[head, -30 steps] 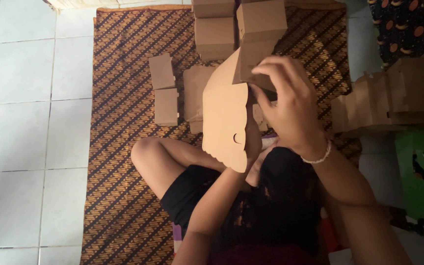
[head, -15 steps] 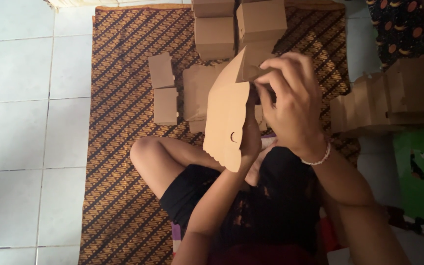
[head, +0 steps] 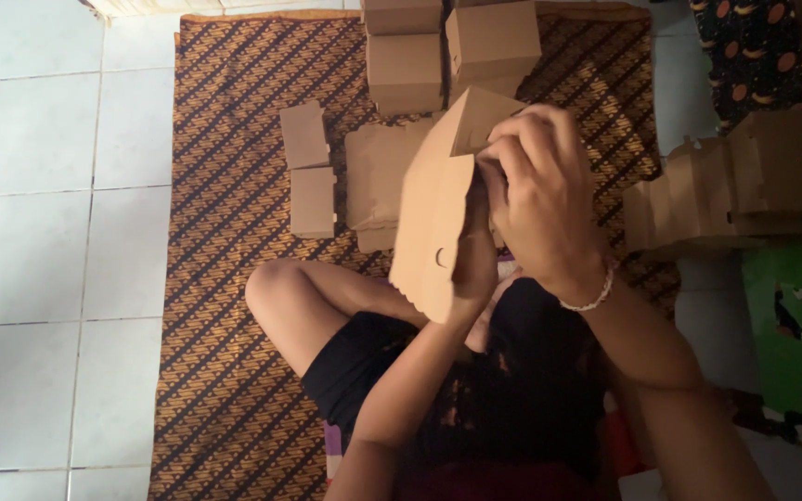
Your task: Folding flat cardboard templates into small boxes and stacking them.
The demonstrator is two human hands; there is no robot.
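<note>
Both hands (head: 540, 199) — carton (head: 433, 223) raised slightly

A brown patterned mat (head: 225, 278) lies on the white tile floor (head: 39, 232), and on the mat sit folded cardboard boxes (head: 447, 46), two small flat cardboard pieces (head: 308, 172) and a flat cardboard stack (head: 375, 181).

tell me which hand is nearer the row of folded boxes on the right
Right. The right hand grips the cardboard piece on the side toward that row of boxes; the left hand is behind the cardboard, farther off.
</note>
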